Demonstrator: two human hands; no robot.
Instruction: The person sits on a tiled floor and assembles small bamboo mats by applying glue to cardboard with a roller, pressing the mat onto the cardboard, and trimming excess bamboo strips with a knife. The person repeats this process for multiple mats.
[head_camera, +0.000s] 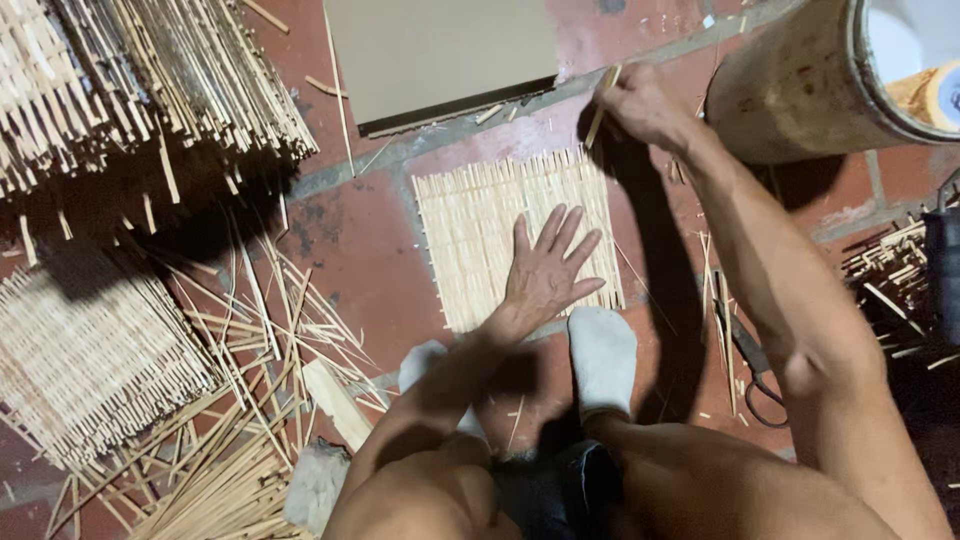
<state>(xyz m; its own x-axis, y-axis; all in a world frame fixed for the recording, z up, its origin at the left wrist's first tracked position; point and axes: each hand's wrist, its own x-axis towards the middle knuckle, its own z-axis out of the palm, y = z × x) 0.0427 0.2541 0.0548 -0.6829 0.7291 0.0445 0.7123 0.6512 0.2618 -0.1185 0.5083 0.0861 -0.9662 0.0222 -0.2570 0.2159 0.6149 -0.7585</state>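
Pressing flat on a woven bamboo mat (515, 235) laid on the red tiled floor (360, 260) — left hand (548, 265), fingers spread open. Pinched a thin bamboo strip (602, 108) at the mat's far right corner — right hand (640, 105), closed on it. Lay nearby: loose strips (250, 330), stacked mats (90, 365), scissors (755, 370).

Pale woven bamboo mat (480, 225) flat on floor; thin bamboo strip (601, 112) upright.
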